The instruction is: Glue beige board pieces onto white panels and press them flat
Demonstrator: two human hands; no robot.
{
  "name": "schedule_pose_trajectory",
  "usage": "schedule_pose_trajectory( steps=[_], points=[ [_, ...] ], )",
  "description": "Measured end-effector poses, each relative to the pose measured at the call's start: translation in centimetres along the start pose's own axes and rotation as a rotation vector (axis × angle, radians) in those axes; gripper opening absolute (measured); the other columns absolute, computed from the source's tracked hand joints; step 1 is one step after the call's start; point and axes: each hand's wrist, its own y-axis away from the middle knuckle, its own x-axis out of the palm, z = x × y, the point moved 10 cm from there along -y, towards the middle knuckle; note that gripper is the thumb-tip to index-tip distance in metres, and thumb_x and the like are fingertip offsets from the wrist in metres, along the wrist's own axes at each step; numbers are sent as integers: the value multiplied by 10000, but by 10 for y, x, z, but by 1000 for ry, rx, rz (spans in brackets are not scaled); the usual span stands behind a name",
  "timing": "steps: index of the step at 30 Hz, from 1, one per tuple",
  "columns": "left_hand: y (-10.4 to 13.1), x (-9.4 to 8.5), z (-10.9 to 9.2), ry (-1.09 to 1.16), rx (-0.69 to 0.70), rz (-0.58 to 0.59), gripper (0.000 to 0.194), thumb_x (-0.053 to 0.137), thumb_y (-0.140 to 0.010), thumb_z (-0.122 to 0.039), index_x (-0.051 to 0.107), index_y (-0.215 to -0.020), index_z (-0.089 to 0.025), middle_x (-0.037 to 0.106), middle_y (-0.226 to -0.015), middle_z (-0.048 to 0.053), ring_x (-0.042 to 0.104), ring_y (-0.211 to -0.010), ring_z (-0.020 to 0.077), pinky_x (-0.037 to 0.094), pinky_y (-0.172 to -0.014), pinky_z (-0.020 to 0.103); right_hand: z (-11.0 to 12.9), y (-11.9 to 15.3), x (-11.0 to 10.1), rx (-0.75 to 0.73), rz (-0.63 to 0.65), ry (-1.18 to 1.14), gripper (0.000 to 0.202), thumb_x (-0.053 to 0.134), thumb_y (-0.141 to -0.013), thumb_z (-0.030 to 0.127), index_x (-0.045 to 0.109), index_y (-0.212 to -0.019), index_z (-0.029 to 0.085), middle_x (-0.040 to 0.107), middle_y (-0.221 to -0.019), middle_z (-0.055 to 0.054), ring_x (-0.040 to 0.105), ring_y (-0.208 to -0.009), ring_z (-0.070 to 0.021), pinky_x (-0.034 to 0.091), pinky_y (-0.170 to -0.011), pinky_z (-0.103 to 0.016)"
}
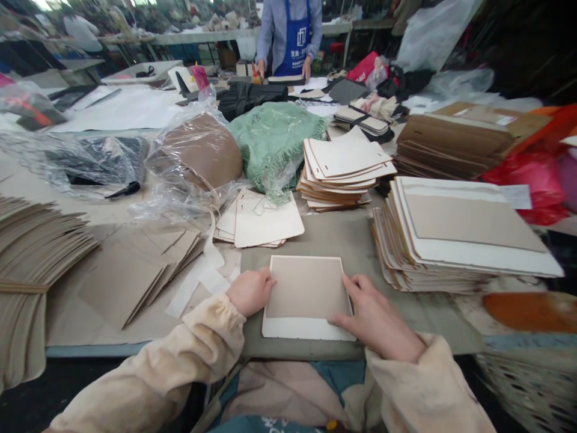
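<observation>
A beige panel [311,287] lies flat on a slightly larger white panel [309,328] in front of me, its white border showing mostly along the near edge. My left hand [252,291] is closed at the left edge, fingertips curled against the panels. On the opposite side, my right hand [378,316] rests with thumb and fingers spread, touching the right edge and the near part of the surface. To the right stands a thick stack of white panels [406,240] topped by another beige panel [469,216].
Loose beige sheets [130,276] and a banded stack [27,258] lie left. Beyond my hands are white pieces [270,219], a taller white pile [345,159], a green fringed cloth bundle [274,141] and a plastic-wrapped brown item [198,150]. A person in a blue apron [297,39] stands across the table.
</observation>
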Motion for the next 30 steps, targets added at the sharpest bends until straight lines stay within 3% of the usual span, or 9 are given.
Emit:
schedule_pose_trajectory(
  steps=[12, 30],
  points=[
    [0, 2, -1, -8, 26, 10, 271, 361, -924, -331, 585, -886, -183, 700, -829, 101, 672, -820, 251, 446, -678, 313, -6, 3, -2, 35, -7, 37, 715, 695, -694, 481, 416, -1324, 290, 490, -980, -44, 558, -894, -247, 418, -726, -314],
    [-1, 4, -1, -21, 40, -17, 238, 387, -911, -299, 583, -889, -168, 707, -852, 120, 677, -826, 262, 484, -676, 328, -10, 0, 7, -5, -9, 199, 732, 627, -738, 533, 405, -1358, 212, 542, -992, -80, 592, -868, -271, 435, -669, -340]
  ],
)
